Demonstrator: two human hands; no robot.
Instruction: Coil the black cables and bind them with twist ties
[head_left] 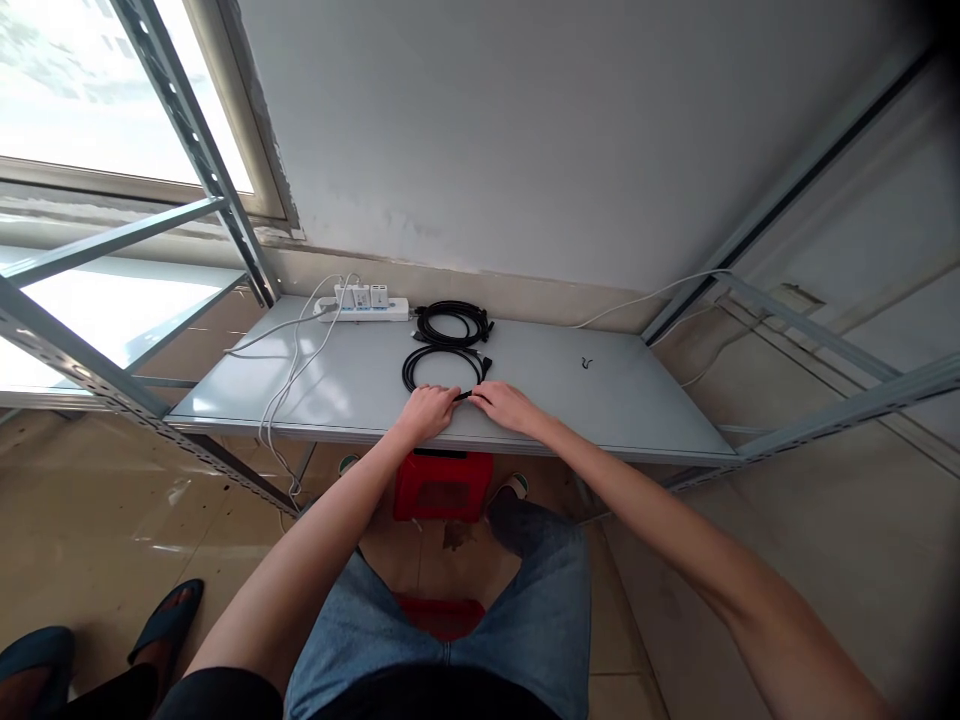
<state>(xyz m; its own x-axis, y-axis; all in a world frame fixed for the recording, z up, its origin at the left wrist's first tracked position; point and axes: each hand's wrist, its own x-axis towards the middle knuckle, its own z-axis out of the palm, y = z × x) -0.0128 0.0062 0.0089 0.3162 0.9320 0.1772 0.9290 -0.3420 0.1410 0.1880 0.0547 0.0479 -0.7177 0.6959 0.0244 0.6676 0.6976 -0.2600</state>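
A coiled black cable (pixel 406 373) lies near the front edge of the grey metal shelf (pixel 570 410). My left hand (pixel 430 410) is closed on the near side of this coil. Just to its right, my right hand (pixel 504 404) pinches the same stretch of cable, leaving a short black piece showing between the two hands. The fingertips partly hide what they grip. Behind it, close to the wall, rests a second, thicker coil of black cable (pixel 450 339); no hand touches that one.
A white power strip (pixel 375 313) with plugged-in chargers stands at the back left, its white cords (pixel 289 385) hanging over the front edge. Small black ties (pixel 586 363) lie to the right. Metal posts frame both ends. Below is a red stool (pixel 442 487); another person's sandalled feet (pixel 169 620) are at lower left.
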